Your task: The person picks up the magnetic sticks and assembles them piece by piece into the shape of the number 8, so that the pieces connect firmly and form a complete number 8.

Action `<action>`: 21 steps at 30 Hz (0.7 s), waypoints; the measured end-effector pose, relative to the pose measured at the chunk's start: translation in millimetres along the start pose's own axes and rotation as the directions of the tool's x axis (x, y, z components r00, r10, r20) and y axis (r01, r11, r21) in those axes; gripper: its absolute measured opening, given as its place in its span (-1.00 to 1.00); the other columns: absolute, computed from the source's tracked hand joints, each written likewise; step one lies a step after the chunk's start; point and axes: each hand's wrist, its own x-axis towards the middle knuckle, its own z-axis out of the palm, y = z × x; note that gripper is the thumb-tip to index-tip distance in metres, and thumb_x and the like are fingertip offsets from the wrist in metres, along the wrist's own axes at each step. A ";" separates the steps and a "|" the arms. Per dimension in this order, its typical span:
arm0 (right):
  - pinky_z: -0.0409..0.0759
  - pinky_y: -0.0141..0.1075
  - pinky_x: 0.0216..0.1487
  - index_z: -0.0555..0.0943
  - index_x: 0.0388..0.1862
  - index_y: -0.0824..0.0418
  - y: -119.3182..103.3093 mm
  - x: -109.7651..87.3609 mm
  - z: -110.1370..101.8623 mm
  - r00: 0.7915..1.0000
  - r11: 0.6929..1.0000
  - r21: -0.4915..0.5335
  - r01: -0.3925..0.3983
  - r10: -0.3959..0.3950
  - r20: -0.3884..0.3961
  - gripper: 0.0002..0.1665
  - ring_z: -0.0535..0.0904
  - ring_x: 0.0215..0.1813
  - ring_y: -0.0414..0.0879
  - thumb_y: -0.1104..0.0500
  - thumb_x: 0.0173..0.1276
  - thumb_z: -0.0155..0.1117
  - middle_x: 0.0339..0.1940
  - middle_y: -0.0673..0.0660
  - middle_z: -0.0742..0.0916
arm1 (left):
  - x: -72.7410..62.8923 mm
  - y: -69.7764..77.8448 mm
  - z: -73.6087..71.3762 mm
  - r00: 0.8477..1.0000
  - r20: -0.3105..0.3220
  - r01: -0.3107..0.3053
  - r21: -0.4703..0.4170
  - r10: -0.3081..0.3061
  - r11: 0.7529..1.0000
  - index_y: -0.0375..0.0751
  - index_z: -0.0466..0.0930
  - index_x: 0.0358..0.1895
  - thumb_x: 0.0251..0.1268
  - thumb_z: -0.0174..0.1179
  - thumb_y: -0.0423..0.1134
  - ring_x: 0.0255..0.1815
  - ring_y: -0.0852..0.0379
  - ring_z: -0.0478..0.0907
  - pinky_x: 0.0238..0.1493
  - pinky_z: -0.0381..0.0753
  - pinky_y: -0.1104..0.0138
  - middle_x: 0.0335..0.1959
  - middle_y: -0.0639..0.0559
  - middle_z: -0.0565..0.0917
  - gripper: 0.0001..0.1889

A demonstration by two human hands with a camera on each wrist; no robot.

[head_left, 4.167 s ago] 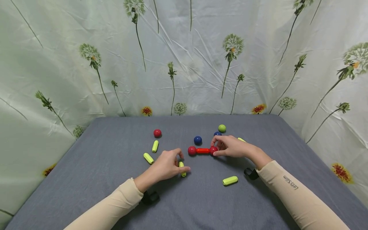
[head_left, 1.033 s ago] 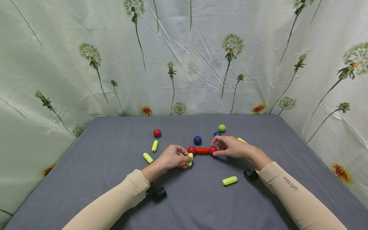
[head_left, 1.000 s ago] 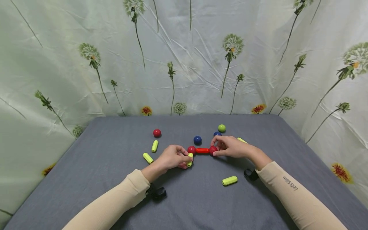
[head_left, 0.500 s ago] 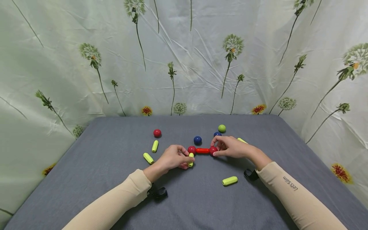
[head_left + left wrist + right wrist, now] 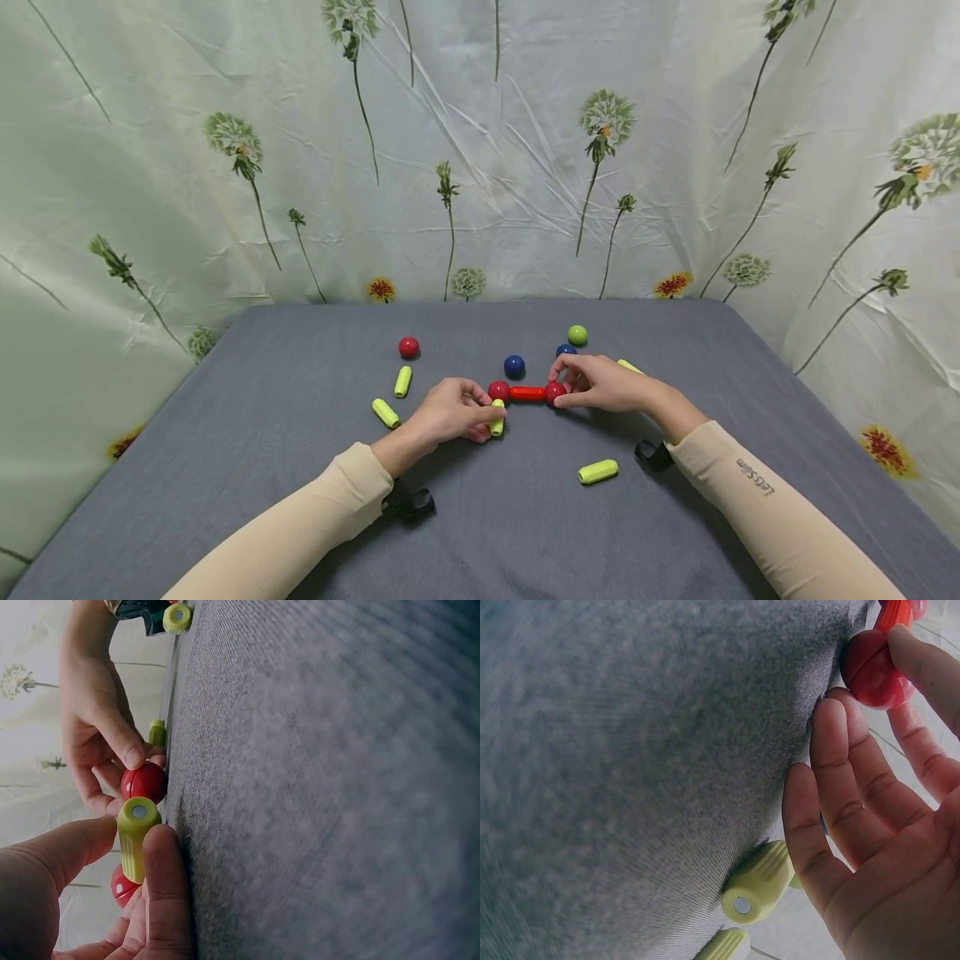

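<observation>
In the head view, a red magnetic rod lies between a left red ball and a right red ball, joined in one line. My left hand pinches a yellow-green magnetic rod between thumb and fingers, its far end right at the left ball. The left wrist view shows a silver disc in the near end of this rod. My right hand holds the right ball between thumb and fingers; in the right wrist view the thumb lies on that ball.
Behind the row are a blue ball, another blue ball partly hidden by the right hand, and a green ball. A loose red ball sits farther left. Several yellow-green rods lie around, one in front, on the grey cloth.
Since the oldest frame, my left hand has taken hold of the yellow-green rod and brought it up and right to the left red ball. Over the last second both hands stay nearly still.
</observation>
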 end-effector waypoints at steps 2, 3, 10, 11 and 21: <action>0.56 -0.30 -0.18 0.54 0.06 0.07 0.2 0.2 0.2 1.000 1.000 0.005 0.000 0.000 0.001 -0.64 0.60 -0.27 -0.15 0.01 0.42 0.46 -0.31 -0.01 0.70 | 0.0 -0.2 -0.7 1.000 0.001 -0.004 0.002 0.004 1.000 -0.25 0.62 -0.19 0.30 0.47 -0.16 -0.56 0.22 0.71 -0.38 0.77 0.29 -0.51 0.00 0.75 -0.74; 0.56 -0.29 -0.18 0.54 0.06 0.07 0.3 0.2 0.3 1.000 1.000 0.006 -0.001 0.001 0.002 -0.64 0.59 -0.27 -0.15 0.01 0.42 0.46 -0.31 -0.01 0.70 | -0.1 -0.2 -1.2 1.000 0.002 -0.004 0.004 0.004 1.000 -0.24 0.63 -0.19 0.32 0.46 -0.15 -0.56 0.21 0.71 -0.38 0.77 0.29 -0.51 0.00 0.75 -0.74; 0.55 -0.29 -0.18 0.54 0.07 0.06 0.0 0.2 -0.2 1.000 1.000 0.002 -0.004 0.004 0.008 -0.63 0.59 -0.27 -0.15 0.00 0.42 0.45 -0.31 -0.01 0.70 | -0.7 0.7 -6.9 0.999 -0.007 -0.032 0.057 0.033 0.998 -0.21 0.59 -0.10 0.36 0.41 -0.17 -0.53 0.19 0.73 -0.39 0.77 0.29 -0.41 -0.06 0.75 -0.75; 0.56 -0.28 -0.18 0.54 0.07 0.06 0.0 0.2 -0.4 1.000 1.000 0.002 -0.004 0.004 0.010 -0.63 0.59 -0.27 -0.14 0.00 0.43 0.45 -0.30 -0.01 0.70 | -0.3 0.5 -7.5 0.999 -0.014 -0.040 0.065 0.041 0.997 -0.20 0.58 -0.08 0.36 0.42 -0.18 -0.53 0.18 0.73 -0.39 0.77 0.30 -0.40 -0.07 0.74 -0.75; 0.56 -0.28 -0.15 0.54 0.07 0.06 2.1 0.2 -0.7 1.000 1.000 0.000 -0.003 0.003 0.007 -0.62 0.59 -0.25 -0.15 -0.02 0.42 0.45 -0.28 -0.01 0.70 | 7.5 1.4 -7.6 0.995 -0.029 -0.097 0.094 0.100 0.991 -0.08 0.59 0.13 0.33 0.44 -0.20 -0.46 0.19 0.73 -0.33 0.77 0.29 -0.22 -0.07 0.70 -0.64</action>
